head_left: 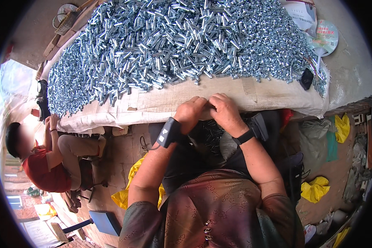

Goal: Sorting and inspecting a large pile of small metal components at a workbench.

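Note:
My left hand point(189, 113) and my right hand point(227, 114) are close together at the near edge of the cloth-covered table point(219, 87). The fingers of both are curled inward, and whatever they hold is hidden behind them. Just beyond them spreads a big heap of shiny metal parts: long slotted sleeves point(165, 45) in the middle, and short nut-like pieces point(273, 41) to the right. Small pieces point(66, 82) also cover the left end. Below my hands, a dark pile of parts point(213, 138) shows between my legs.
A person in a red shirt point(49, 169) sits at the table's left end. A round fan point(324, 38) and a black cloth-like lump point(306, 79) lie at the right end. Yellow bags point(315, 189) are on the floor, and a blue panel point(104, 223) stands lower left.

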Demonstrator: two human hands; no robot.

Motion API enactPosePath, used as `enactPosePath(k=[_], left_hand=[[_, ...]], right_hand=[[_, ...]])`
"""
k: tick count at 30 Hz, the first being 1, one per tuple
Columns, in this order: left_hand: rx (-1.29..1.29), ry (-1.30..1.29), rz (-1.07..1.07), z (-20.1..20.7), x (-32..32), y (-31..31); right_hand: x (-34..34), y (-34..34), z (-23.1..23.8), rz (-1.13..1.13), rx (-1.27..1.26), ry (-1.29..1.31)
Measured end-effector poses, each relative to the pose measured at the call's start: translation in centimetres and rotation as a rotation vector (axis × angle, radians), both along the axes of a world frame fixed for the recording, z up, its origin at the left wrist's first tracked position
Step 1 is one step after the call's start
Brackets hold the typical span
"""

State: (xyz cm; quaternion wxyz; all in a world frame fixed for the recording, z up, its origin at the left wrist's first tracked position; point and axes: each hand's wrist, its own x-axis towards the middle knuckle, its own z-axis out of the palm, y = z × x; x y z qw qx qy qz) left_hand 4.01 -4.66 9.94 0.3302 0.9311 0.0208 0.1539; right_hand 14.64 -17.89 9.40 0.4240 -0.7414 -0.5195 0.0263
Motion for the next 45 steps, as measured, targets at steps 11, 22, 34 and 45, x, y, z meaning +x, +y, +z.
enactPosePath(k=[11,22,34,45], left_hand=[[0.019,0.104,-0.151,1.9,-1.6,-1.5],[0.464,0.172,0.379,1.9,1.4,7.3],[0.049,0.070,0.194,1.4,-1.0,3.7],[-0.321,0.007,0.158,2.2,-2.3,1.0]], right_hand=[[7.7,-1.0,-0.5,-0.440,-0.169,-0.381],[5.7,-0.4,-0.2,-0.359,0.077,-0.191],[0.8,0.4,-0.5,0.051,0.233,0.736],[-0.6,-0.2,0.0,0.109,0.217,0.849]])
